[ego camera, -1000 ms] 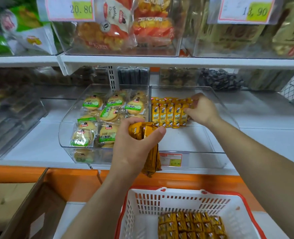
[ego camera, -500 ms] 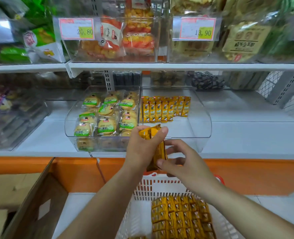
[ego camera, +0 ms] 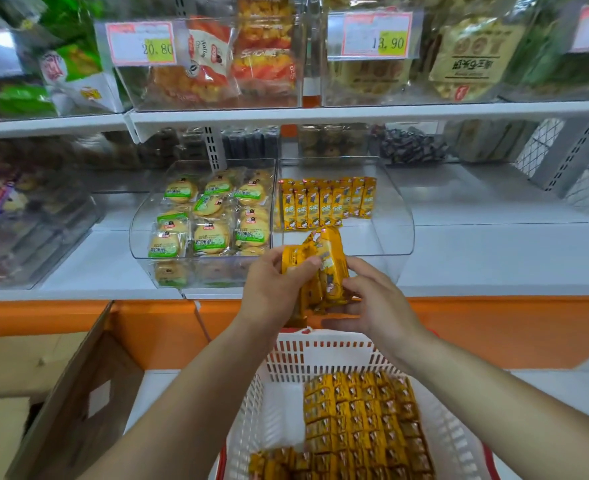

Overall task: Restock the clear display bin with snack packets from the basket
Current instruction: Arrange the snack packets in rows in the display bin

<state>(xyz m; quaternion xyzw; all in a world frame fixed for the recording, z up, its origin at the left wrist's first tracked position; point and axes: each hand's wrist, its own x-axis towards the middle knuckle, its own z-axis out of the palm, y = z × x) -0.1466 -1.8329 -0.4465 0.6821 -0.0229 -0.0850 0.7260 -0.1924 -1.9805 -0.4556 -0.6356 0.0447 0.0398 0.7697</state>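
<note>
Holding a bundle (ego camera: 327, 268) of slim yellow packets at frame centre, both hands work just above the basket (ego camera: 324, 344) rim. L hand (ego camera: 272, 292), at 9 o'clock of the bundle, wraps its fingers round the stack w/ thumb across the front. R hand (ego camera: 379, 306), at 3 o'clock, pinches the bundle's lower edge btwn thumb and curled fingers.

The bin (ego camera: 395, 237) sits at 12 o'clock on the white shelf (ego camera: 494, 258). It is clear hard plastic w/ a curved front wall and a mostly bare floor, and one upright row (ego camera: 327, 202) of the same packets stands at its back. At 6 o'clock the basket, white slotted plastic w/ red trim, holds many more packets (ego camera: 359, 420) laid in tidy ranks. A cookie bin (ego camera: 139, 244), also clear, is at 10 o'clock.

The packets look light, w/ glossy foil film that is prob. slick and crinkly. Contents are likely brittle, so squeeze gently. Best hold is across the flat faces mid-length, not by the crimped ends, as a loose stack may fan out and slip.
</note>
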